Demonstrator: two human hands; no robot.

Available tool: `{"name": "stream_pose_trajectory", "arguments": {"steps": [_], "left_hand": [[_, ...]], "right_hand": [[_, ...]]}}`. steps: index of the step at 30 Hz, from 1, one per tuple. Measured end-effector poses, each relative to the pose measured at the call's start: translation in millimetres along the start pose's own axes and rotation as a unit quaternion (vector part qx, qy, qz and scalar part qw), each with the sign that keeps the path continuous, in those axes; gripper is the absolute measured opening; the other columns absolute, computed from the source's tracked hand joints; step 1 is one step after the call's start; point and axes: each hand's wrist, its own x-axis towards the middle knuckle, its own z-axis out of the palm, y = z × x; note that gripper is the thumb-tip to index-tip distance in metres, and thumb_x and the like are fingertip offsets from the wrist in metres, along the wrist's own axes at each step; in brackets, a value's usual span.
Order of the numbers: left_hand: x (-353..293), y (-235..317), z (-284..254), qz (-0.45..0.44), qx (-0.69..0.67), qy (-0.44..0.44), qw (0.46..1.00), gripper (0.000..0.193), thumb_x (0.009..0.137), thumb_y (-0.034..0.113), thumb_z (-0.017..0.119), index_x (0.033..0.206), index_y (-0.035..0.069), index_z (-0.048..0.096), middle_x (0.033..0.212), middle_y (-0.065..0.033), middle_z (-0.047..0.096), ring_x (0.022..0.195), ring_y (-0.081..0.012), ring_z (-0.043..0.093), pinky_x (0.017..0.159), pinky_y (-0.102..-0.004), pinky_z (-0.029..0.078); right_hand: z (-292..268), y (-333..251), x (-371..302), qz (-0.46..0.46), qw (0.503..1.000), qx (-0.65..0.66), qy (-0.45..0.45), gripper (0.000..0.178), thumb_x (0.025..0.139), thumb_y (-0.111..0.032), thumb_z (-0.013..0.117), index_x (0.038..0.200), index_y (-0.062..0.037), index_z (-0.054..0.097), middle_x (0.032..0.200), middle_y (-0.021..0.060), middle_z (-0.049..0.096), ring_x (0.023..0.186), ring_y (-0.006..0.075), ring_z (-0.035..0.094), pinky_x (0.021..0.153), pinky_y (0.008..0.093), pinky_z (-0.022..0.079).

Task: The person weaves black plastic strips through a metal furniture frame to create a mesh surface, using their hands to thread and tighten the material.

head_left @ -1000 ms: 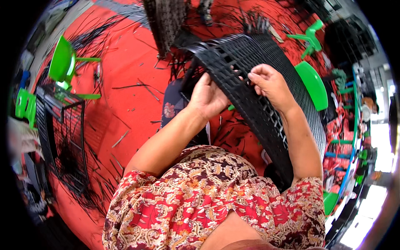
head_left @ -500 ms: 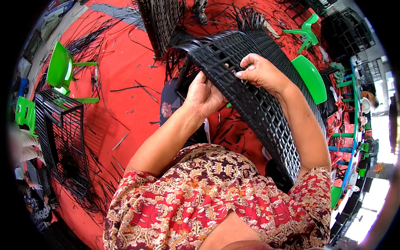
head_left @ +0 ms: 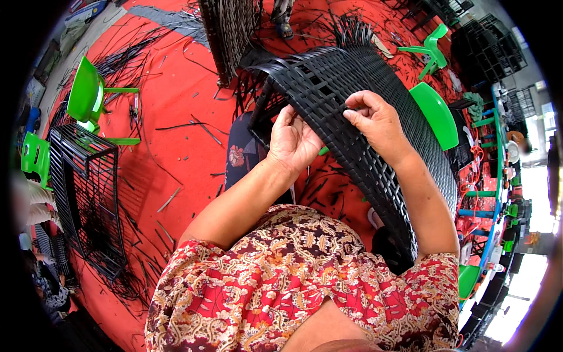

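A woven black panel (head_left: pixel 352 138) of flat plastic strips, on a frame, slants across in front of me, with loose strip ends (head_left: pixel 352 32) bristling at its far end. My left hand (head_left: pixel 294 141) is palm up at the panel's left edge, its fingers curled and partly hidden beneath the weave. Whatever those fingers grip cannot be made out. Over the top surface, my right hand (head_left: pixel 378 126) pinches thumb and forefinger together, with a dark strip end seeming to show between them. Small square gaps are open in the weave near both hands.
Cut strips (head_left: pixel 170 199) litter the red floor covering (head_left: pixel 193 158). A black wire-like frame (head_left: pixel 88 193) and a green chair (head_left: pixel 85 91) stand at left. Another green chair (head_left: pixel 435 114) is close beyond the panel. A dark woven piece (head_left: pixel 226 38) stands upright ahead, near a person's foot (head_left: pixel 284 29).
My right hand has moved slightly right and down, still pinching. The left hand has shifted a little right and down, its palm turned up more. The panel is nearly unmoved.
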Motion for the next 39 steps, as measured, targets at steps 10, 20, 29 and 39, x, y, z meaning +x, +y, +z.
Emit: {"name": "stream_pose_trajectory", "arguments": {"steps": [10, 20, 29, 39], "left_hand": [[3.2, 0.7, -3.8, 0.019, 0.054, 0.025, 0.998, 0.037, 0.097, 0.022, 0.032, 0.116, -0.005, 0.050, 0.123, -0.0189, 0.053, 0.115, -0.0302, 0.051, 0.105, -0.0425, 0.037], [-4.0, -6.0, 8.0, 0.030, 0.071, 0.084, 0.993, 0.034, 0.097, 0.021, 0.035, 0.114, -0.005, 0.050, 0.121, -0.0181, 0.055, 0.113, -0.0291, 0.052, 0.104, -0.0424, 0.038], [10.9, 0.7, 8.1, -0.010, 0.029, 0.018, 0.999, 0.037, 0.095, 0.026, 0.038, 0.113, -0.003, 0.053, 0.118, -0.0180, 0.057, 0.109, -0.0306, 0.054, 0.101, -0.0453, 0.040], [50.9, -51.0, -35.0, -0.065, -0.011, -0.084, 0.994, 0.033, 0.090, 0.036, 0.045, 0.095, 0.009, 0.065, 0.096, -0.0082, 0.067, 0.092, -0.0229, 0.061, 0.086, -0.0399, 0.047]], "right_hand": [[-1.8, -5.5, 22.0, -0.032, 0.984, -0.158, -0.070, 0.020, 0.078, -0.019, 0.066, 0.088, -0.0021, 0.066, 0.083, 0.0118, 0.061, 0.079, 0.0242, 0.060, 0.073, 0.0338, 0.047], [10.4, -4.5, 43.4, 0.077, 0.992, -0.038, -0.088, 0.014, 0.078, -0.014, 0.064, 0.079, 0.0001, 0.065, 0.069, 0.0062, 0.062, 0.065, 0.0126, 0.057, 0.062, 0.0275, 0.046], [7.8, -19.2, 46.0, 0.044, 0.997, -0.021, -0.060, 0.015, 0.081, -0.014, 0.063, 0.082, 0.0002, 0.065, 0.071, 0.0055, 0.063, 0.063, 0.0114, 0.058, 0.058, 0.0258, 0.046], [-23.6, -10.5, 54.6, 0.113, 0.979, -0.080, -0.149, 0.006, 0.085, -0.009, 0.061, 0.086, -0.0040, 0.063, 0.069, -0.0040, 0.054, 0.059, 0.0038, 0.047, 0.052, 0.0193, 0.036]]}}
